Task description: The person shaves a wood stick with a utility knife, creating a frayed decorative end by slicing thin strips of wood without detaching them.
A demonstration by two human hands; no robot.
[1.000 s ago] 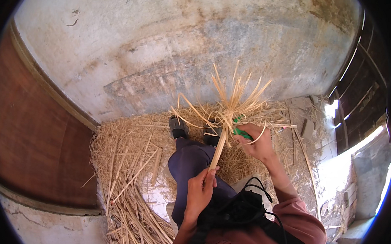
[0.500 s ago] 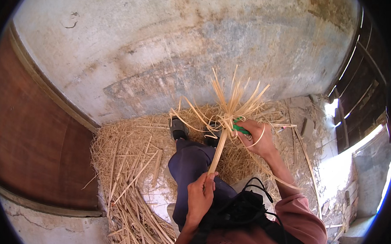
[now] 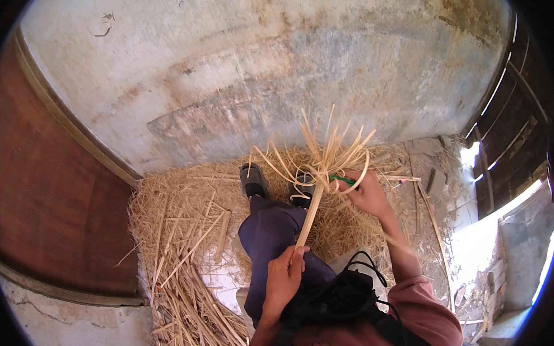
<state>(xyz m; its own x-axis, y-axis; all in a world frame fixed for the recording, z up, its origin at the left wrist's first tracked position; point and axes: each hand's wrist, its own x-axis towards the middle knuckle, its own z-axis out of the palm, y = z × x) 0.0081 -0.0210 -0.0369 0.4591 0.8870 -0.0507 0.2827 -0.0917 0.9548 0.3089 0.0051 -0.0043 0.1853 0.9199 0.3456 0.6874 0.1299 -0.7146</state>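
Observation:
My left hand (image 3: 285, 280) is closed around the lower end of a bamboo strip (image 3: 309, 216), which slants up and away between my knees. At its far end the strip splays into many thin, curling shavings (image 3: 327, 152). My right hand (image 3: 365, 192) is closed on a small green tool (image 3: 341, 180) held against the base of these shavings, on their right side. The tool's working end is hidden among the curls. One long curl loops beside the right hand's fingers.
Fine shavings (image 3: 354, 231) cover the floor around my shoes (image 3: 252, 179). A pile of split strips (image 3: 193, 306) lies at the lower left. A stained wall (image 3: 236, 82) stands ahead, a brown panel (image 3: 55, 182) at left, dark boards (image 3: 509, 119) at right.
The green tool has turned in my right hand and shows a thinner side. The shavings' tips have dropped slightly and one curl now arches over the right hand. My left hand stays nearly still.

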